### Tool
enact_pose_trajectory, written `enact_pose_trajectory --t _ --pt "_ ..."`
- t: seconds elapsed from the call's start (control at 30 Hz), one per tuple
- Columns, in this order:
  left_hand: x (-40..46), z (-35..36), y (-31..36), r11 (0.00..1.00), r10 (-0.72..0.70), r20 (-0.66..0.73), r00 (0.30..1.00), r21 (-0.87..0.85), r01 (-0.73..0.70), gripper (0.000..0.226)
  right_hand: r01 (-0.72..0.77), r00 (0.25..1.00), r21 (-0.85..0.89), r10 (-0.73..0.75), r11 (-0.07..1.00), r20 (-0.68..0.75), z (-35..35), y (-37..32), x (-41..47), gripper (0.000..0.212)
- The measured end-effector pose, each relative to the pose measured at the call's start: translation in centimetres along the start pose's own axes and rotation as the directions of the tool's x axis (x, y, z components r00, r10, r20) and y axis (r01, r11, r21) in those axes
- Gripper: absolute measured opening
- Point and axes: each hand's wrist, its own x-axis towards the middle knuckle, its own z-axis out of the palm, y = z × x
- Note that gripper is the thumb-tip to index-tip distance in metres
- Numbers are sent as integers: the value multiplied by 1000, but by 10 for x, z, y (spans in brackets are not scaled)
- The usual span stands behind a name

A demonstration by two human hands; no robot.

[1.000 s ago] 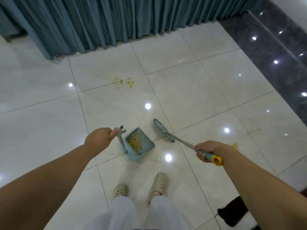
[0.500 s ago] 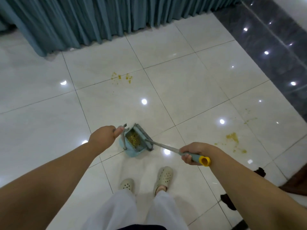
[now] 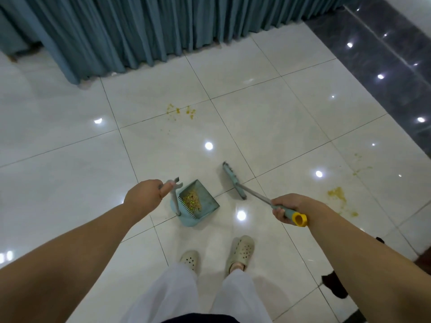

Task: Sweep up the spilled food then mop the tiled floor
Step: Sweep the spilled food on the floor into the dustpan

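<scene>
— While the glossy white tiled floor (image 3: 268,127) takes up nearly everything below the pleated teal curtain (image 3: 140,31), where does the spilled food lie?

— Two yellow patches show on the tiles: a scattered yellow smear ahead (image 3: 180,111), near the curtain, and a thicker yellow clump with trailing crumbs (image 3: 338,194) off to the right, beside the right forearm.

— And the tools?

— A pale blue plastic dustpan with a comb edge (image 3: 198,203) sits on the floor just ahead of the feet, crumbs already inside. Its upright grey handle (image 3: 173,197) is gripped by the left hand (image 3: 145,197), fingers curled round the top. The right hand (image 3: 288,207) is wrapped round the teal grip with a yellow end cap (image 3: 297,219) of a grey-shafted broom (image 3: 254,194), whose teal head (image 3: 234,180) lies just right of the pan.

— Which patch looks nearest?

— Probably the right clump. It lies right of the broom head and is nearer the right hand, so I judge a sweep leftward toward the pan's open mouth suits. The broom's shaft runs diagonally from the right hand forward and left.
</scene>
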Motion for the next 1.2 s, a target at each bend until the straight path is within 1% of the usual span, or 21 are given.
enact_pose_trajectory --t 0.13,0.23,0.3,0.43,0.6,0.7,0.83,0.97,1.1,1.2 --pt "-8 0 -11 1000 -15 14 1000 21 14 57 -12 1000 -59 11 998 -14 24 9 6 16" --pt "-11 3 -14 1000 -9 30 1000 17 9 56 -33 999 -141 33 989 -3 40 22 3 13" --pt "-12 4 -16 1000 -10 33 999 4 10 56 -44 998 -189 50 981 24 49 30 -2 11" --pt "-15 6 -16 1000 7 25 1000 -17 -7 56 -57 993 -195 76 979 93 60 39 -16 11" --pt "-20 2 -21 999 14 13 1000 -38 -13 56 -36 998 -273 51 961 47 58 39 -25 13" --pt "-25 -3 -36 998 -22 -7 1000 -54 22 58 -22 999 -256 27 967 17 55 38 -26 15" --pt "-39 -7 -65 993 -62 -29 998 -98 59 58 5 1000 -174 -10 985 -27 57 37 -20 18" --pt "-53 -15 -93 989 -111 -13 994 -103 109 58 38 995 -142 -50 989 -83 70 33 -9 16" --pt "-66 -20 -117 984 -147 -12 989 -104 145 58 51 993 -162 -67 985 -96 94 31 1 15" --pt "-73 -20 -129 987 -143 -12 990 -77 141 57 45 996 -152 -56 987 -68 116 35 3 14"
